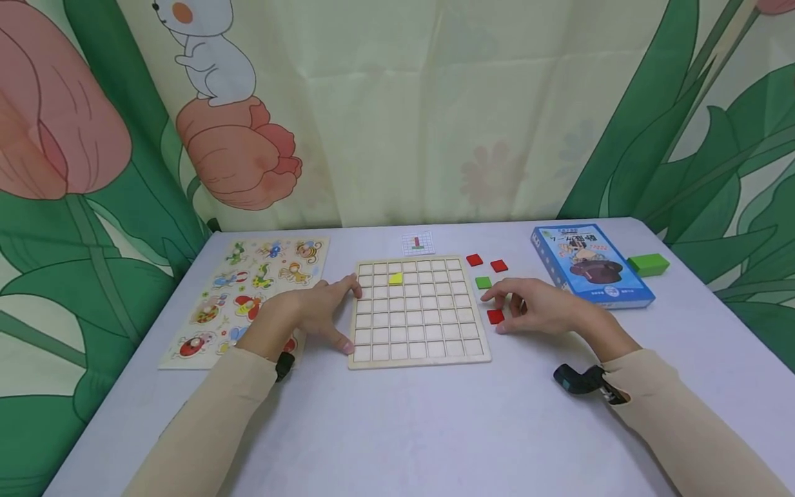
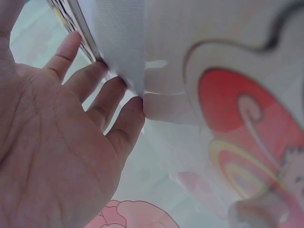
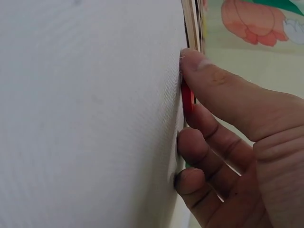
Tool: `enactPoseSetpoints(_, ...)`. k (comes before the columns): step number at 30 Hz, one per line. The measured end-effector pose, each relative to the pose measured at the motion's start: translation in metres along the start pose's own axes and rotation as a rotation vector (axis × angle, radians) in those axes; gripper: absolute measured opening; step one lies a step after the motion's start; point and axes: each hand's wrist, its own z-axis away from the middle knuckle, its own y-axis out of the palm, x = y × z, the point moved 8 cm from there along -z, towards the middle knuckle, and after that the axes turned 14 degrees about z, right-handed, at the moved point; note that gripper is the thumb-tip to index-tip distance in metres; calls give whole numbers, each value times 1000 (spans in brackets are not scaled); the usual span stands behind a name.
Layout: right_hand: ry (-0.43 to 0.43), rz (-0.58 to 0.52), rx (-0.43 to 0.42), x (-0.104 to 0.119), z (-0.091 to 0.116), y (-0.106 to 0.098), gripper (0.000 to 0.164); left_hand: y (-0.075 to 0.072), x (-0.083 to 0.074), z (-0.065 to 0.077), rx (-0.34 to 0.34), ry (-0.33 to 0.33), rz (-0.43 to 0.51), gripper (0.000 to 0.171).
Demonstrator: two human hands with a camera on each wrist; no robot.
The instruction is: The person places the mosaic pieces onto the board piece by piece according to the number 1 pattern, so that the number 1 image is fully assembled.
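Observation:
A wooden grid board [image 1: 419, 364] lies flat, a yellow tile [image 1: 395, 279] in one of its upper cells. My left hand [image 1: 319, 310] touches the board's left edge with fingers and thumb spread; in the left wrist view its fingers [image 2: 124, 121] are extended. To the right of the board, my right hand [image 1: 539, 307] has its thumb and a finger at opposite edges of a red tile [image 1: 495, 317] on the table. The right wrist view shows this red tile [image 3: 188, 97] edge-on between them. Just beyond the fingertips is a green tile [image 1: 483, 282].
Two more red tiles [image 1: 475, 259] lie farther back. A small pattern card [image 1: 418, 243] is behind the board. An illustrated sheet [image 1: 214, 297] with cartoon insects lies left, partly under my left forearm. A blue box [image 1: 590, 266] and a green block [image 1: 649, 264] stand at the right.

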Motion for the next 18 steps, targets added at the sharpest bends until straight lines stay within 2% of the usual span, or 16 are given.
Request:
enactPoseSetpoints(9,21,12,30,-2,-1,1,39,-1,1,0,3,-17,-7,97)
enactPoseSetpoints(18,-16,-129,-19,-2,4,-9,34,0,1,0,1,-11,1,98)
